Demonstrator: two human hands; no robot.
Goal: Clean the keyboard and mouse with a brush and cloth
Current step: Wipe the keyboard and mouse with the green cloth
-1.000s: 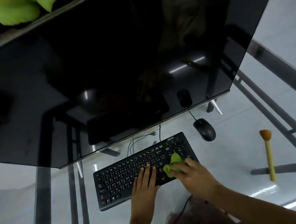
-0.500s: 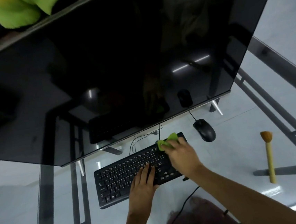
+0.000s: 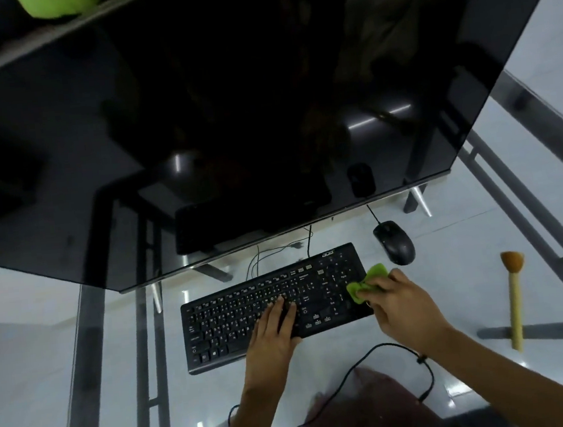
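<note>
Surface: clear glass desk top [image 3: 453,300] on dark metal bars, pale floor visible beneath, filling the lower half of the frame.
Screen: large glossy black monitor [image 3: 229,115] across the upper frame, unlit, mirroring the items below.
Keyboard: flat black wired keyboard [image 3: 235,321] at lower centre, slanted so its right end sits higher in the frame.
Left hand: left hand [image 3: 271,334] laid flat on the middle keys, fingers extended and close together, grasping nothing.
Right hand: right hand [image 3: 402,308] at the keyboard's right end, fingers curled and pinched around the cloth.
Cloth: small crumpled bright green cloth [image 3: 369,282] pressed against the keyboard's right edge by the number pad.
Mouse: black wired mouse [image 3: 394,242] just above and right of the cloth, apart from it, cord running up under the monitor.
Brush: tan wooden-handled brush with orange-brown bristles [image 3: 515,297] lying at the right of the frame, bristles upward, well apart from both hands.
Cable: thin black cable [image 3: 372,352] looping across the glass below the keyboard.
</note>
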